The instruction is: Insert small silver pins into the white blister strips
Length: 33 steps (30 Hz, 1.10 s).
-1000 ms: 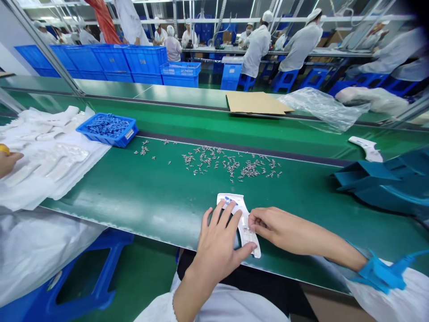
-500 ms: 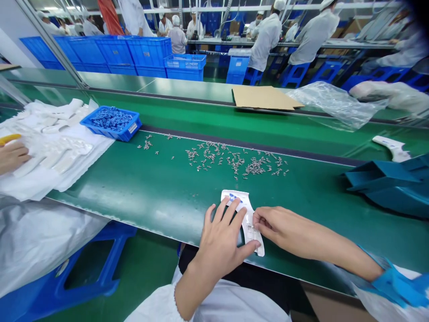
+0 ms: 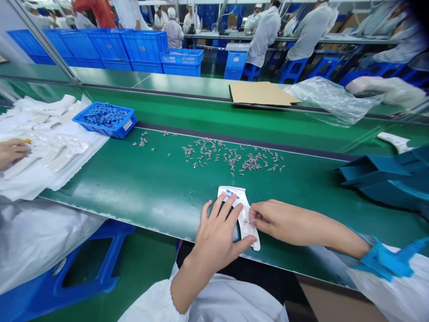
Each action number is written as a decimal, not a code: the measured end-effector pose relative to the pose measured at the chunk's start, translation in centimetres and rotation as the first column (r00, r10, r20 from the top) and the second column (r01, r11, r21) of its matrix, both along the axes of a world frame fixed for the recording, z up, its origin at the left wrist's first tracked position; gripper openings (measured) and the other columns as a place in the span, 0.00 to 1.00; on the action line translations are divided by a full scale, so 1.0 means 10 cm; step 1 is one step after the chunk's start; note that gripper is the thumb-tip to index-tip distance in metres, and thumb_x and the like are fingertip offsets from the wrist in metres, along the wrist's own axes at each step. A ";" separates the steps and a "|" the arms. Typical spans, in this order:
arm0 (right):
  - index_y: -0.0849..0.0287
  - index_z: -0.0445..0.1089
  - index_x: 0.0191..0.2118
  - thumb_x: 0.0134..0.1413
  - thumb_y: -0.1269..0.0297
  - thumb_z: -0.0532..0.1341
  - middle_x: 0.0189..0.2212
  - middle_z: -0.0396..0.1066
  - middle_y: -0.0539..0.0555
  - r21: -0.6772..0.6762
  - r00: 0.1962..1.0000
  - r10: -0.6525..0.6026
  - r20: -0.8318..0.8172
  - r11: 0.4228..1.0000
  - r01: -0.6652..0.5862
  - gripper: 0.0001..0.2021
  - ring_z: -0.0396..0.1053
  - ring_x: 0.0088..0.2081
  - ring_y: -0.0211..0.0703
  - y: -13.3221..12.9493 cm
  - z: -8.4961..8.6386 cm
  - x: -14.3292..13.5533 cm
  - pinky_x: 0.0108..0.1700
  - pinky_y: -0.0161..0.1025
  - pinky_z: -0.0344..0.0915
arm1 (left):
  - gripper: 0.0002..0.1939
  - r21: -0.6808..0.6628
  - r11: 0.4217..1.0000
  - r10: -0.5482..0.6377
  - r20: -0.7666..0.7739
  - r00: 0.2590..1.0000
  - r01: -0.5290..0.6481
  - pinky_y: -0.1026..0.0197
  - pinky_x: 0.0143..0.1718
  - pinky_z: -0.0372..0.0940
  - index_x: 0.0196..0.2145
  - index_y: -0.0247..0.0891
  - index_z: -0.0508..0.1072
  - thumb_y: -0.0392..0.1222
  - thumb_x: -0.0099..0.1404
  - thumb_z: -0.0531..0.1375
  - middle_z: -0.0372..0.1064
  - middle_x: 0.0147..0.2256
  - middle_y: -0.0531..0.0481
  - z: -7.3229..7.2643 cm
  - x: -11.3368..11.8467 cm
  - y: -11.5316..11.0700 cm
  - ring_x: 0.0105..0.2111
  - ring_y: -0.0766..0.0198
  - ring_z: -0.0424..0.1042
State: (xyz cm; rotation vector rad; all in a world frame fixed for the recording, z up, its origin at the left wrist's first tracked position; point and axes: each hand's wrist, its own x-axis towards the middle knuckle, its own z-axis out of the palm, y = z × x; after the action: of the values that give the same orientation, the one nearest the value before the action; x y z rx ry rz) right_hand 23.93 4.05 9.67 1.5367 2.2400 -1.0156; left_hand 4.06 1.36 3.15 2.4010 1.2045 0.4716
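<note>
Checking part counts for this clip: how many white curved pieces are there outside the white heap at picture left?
2. The near piece lies under the left hand; the far piece is at far right, partly behind the teal object, which may hide more.

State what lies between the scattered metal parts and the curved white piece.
Bare green work surface separates the scattered metal parts from the curved white piece; the head view shows this.

Factory floor: workers in white coats (image 3: pixel 264 31), blue crates (image 3: pixel 144 49), long benches (image 3: pixel 110 179).
</note>
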 end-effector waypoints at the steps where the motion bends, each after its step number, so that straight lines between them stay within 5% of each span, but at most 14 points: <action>1: 0.56 0.64 0.31 0.66 0.59 0.48 0.31 0.71 0.53 0.003 1.000 0.001 -0.002 1.000 -0.001 0.14 0.68 0.35 0.47 0.00 -0.02 0.00 0.34 0.40 0.58 | 0.34 -0.008 1.000 -0.001 -0.002 1.000 0.001 0.37 0.64 0.50 0.62 0.43 0.60 0.60 0.64 0.61 0.51 0.68 0.47 0.00 0.00 0.00 0.68 0.47 0.47; 16: 0.54 0.66 0.37 0.65 0.60 0.52 0.32 0.73 0.53 0.022 0.996 -0.048 -0.079 0.999 0.050 0.09 0.70 0.38 0.50 0.02 -0.12 0.04 0.34 0.40 0.59 | 0.34 -0.004 1.000 -0.001 -0.002 1.000 0.001 0.38 0.64 0.50 0.62 0.42 0.61 0.58 0.64 0.62 0.53 0.67 0.45 0.00 0.00 0.00 0.68 0.47 0.48; 23: 0.54 0.59 0.36 0.63 0.63 0.55 0.28 0.72 0.49 -0.050 0.976 -0.096 -0.194 0.995 0.088 0.04 0.69 0.29 0.43 0.07 -0.13 0.06 0.28 0.36 0.58 | 0.35 0.003 1.000 -0.014 -0.038 0.999 0.014 0.36 0.63 0.51 0.62 0.41 0.60 0.58 0.64 0.63 0.52 0.67 0.44 0.01 0.00 0.01 0.68 0.46 0.48; 27: 0.55 0.58 0.38 0.63 0.59 0.57 0.27 0.73 0.49 -0.191 0.897 -0.252 -0.362 0.962 0.193 0.08 0.71 0.29 0.42 -0.01 -0.19 0.09 0.30 0.35 0.63 | 0.34 0.025 1.000 0.001 -0.019 1.000 0.000 0.36 0.63 0.52 0.62 0.42 0.61 0.60 0.65 0.61 0.53 0.67 0.43 -0.01 -0.02 -0.01 0.67 0.45 0.50; 33: 0.57 0.60 0.42 0.56 0.46 0.62 0.26 0.73 0.49 -0.317 0.684 -0.572 -0.452 0.821 0.476 0.20 0.74 0.28 0.43 -0.20 -0.39 0.04 0.31 0.37 0.70 | 0.33 0.016 1.000 -0.008 -0.031 0.999 0.008 0.37 0.64 0.51 0.63 0.43 0.60 0.61 0.66 0.59 0.51 0.68 0.45 -0.03 -0.05 -0.02 0.68 0.46 0.48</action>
State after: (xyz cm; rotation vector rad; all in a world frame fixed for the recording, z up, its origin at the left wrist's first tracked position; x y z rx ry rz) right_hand 24.37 2.07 5.75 2.0763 1.9307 -1.9692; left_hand 3.57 1.15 2.81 2.4346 1.2084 0.4453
